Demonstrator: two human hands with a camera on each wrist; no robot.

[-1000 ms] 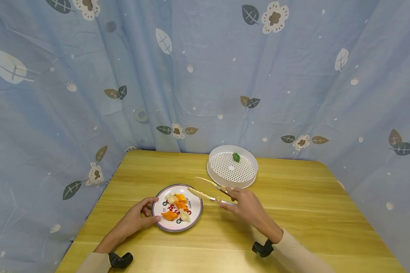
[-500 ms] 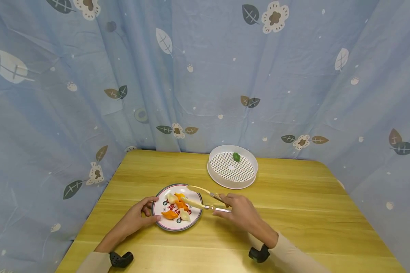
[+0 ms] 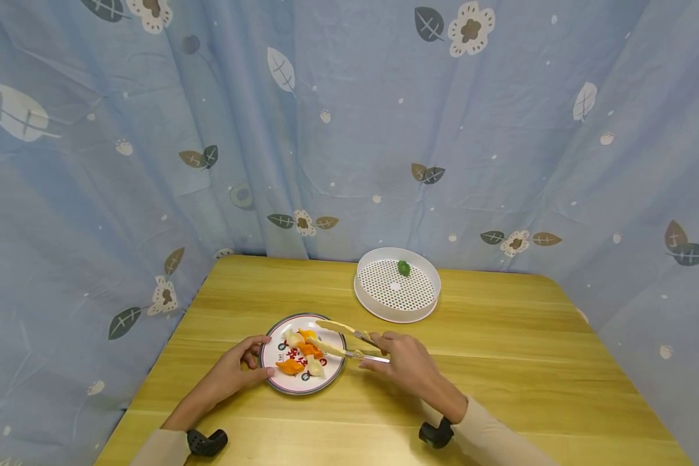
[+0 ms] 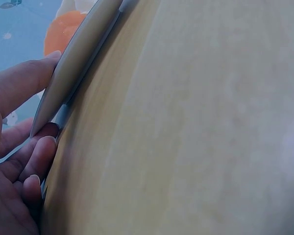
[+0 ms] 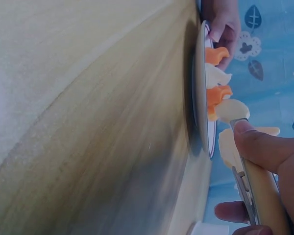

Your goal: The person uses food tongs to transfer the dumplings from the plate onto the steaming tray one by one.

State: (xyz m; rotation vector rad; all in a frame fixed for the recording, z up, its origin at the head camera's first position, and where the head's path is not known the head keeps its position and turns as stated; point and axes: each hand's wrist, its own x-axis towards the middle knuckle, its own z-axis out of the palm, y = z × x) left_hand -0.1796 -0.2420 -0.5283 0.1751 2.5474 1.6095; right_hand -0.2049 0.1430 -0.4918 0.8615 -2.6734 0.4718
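My left hand [image 3: 233, 372] grips the left rim of a round white plate [image 3: 294, 389] with red print and a dark edge; in the left wrist view the thumb lies on the rim and fingers are underneath. Several orange dumplings [image 3: 290, 367] and white dumplings [image 3: 314, 367] lie on it. My right hand [image 3: 410, 367] holds a pair of tongs [image 3: 368, 355] with metal handles and cream-coloured ends. The spread tong ends reach over the plate's right side, close to the upper dumplings. In the right wrist view, the thumb [image 5: 264, 147] presses one handle.
A white round basket [image 3: 387, 311] with a perforated base stands behind the plate, to its right. Inside it lies a small green piece [image 3: 404, 268]. The wooden table [image 3: 501, 336] ends at a blue patterned curtain [image 3: 349, 129].
My right hand has moved left and slightly down, bringing the tong ends from beside the plate to over its dumplings. The left hand and plate have stayed put.
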